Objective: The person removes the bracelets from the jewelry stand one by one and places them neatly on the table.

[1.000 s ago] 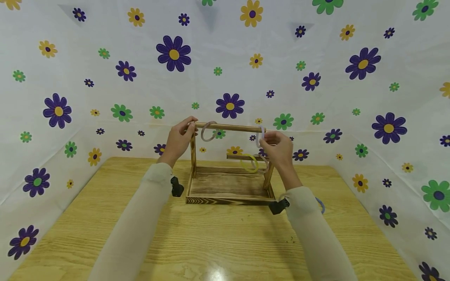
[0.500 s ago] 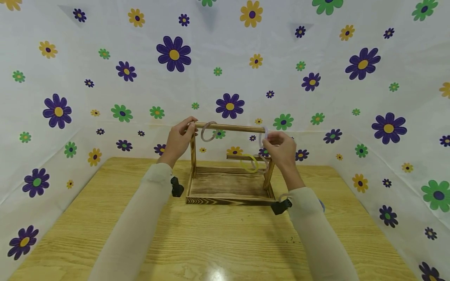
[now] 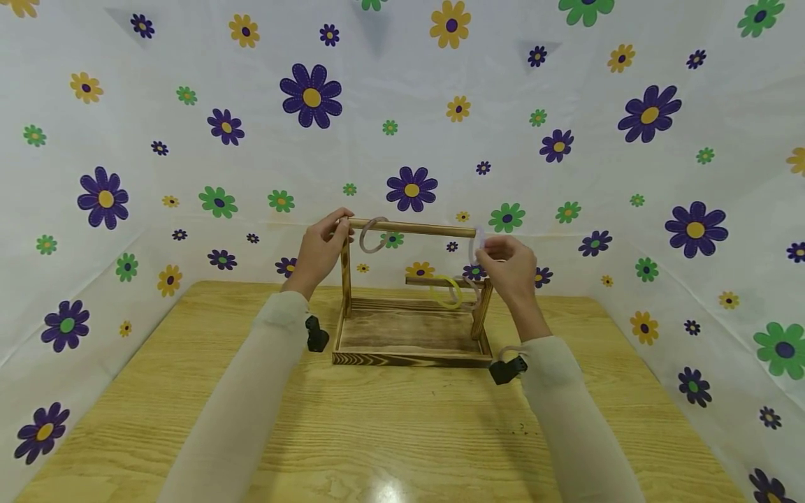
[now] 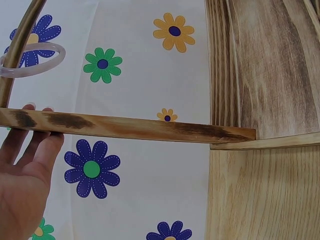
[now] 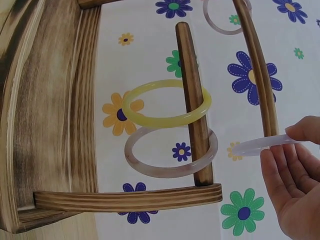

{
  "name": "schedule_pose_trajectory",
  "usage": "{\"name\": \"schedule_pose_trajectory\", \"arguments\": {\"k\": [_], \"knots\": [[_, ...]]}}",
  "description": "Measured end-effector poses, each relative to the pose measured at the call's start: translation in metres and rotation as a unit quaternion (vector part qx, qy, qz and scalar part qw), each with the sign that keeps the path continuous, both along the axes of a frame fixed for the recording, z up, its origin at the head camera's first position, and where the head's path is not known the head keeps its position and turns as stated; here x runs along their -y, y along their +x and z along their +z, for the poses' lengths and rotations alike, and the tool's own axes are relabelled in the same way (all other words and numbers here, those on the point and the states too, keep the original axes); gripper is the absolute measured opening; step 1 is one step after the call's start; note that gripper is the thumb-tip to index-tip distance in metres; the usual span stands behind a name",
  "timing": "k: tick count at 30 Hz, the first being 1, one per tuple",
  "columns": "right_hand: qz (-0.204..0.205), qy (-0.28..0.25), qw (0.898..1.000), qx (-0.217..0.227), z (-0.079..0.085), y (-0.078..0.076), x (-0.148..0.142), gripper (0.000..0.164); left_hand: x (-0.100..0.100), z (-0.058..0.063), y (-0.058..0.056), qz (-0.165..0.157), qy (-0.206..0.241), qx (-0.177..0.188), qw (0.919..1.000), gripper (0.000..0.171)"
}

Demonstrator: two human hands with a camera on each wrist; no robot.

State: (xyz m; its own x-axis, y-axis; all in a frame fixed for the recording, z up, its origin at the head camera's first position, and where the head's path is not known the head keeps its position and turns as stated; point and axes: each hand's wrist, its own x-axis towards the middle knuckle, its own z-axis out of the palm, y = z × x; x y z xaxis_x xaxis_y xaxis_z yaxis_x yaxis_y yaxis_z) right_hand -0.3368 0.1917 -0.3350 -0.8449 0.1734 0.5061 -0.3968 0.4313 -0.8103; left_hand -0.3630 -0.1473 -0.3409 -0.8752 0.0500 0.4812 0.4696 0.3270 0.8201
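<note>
At the upper left corner of a wooden bangle stand [image 3: 411, 360], my left hand [image 3: 322, 248] grips the post and bar end, fingertips showing past the post [image 4: 125, 127] in the left wrist view. My right hand [image 3: 512, 271] pinches a pale lavender bangle [image 5: 252, 146] between thumb and fingers, upright right at the free right end of the top bar [image 3: 428, 229]. Further left on that bar hangs a greyish-mauve bangle [image 4: 40, 72]. The lower bar [image 5: 200, 150] carries a yellow bangle [image 5: 165, 121] and a mottled grey-pink bangle [image 5: 170, 171].
The stand's shallow tray base [image 3: 409, 332] rests on a wood-grain table [image 3: 377, 419]. Part of a pale bangle [image 3: 506, 350] shows behind the black right wrist camera [image 3: 508, 370]. A flower-printed white sheet [image 3: 390, 84] surrounds the table at the back and sides.
My right hand has moved right, drawing the lavender bangle along the top bar to its free end. My left hand stays put. A blue bangle by the right sleeve has become hidden.
</note>
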Motion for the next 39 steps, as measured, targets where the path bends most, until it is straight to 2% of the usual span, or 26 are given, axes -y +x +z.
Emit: {"name": "schedule_pose_trajectory", "arguments": {"k": [24, 39], "knots": [[-0.011, -0.004, 1.000, 0.009, -0.002, 0.004, -0.020, 0.023, 0.001, 0.000, -0.002, 0.005, -0.006, 0.003, 1.0000, 0.044], [-0.037, 0.031, 0.998, 0.033, -0.008, 0.015, -0.038, 0.024, 0.001, -0.001, -0.002, 0.007, -0.002, 0.005, 1.0000, 0.043]]}}
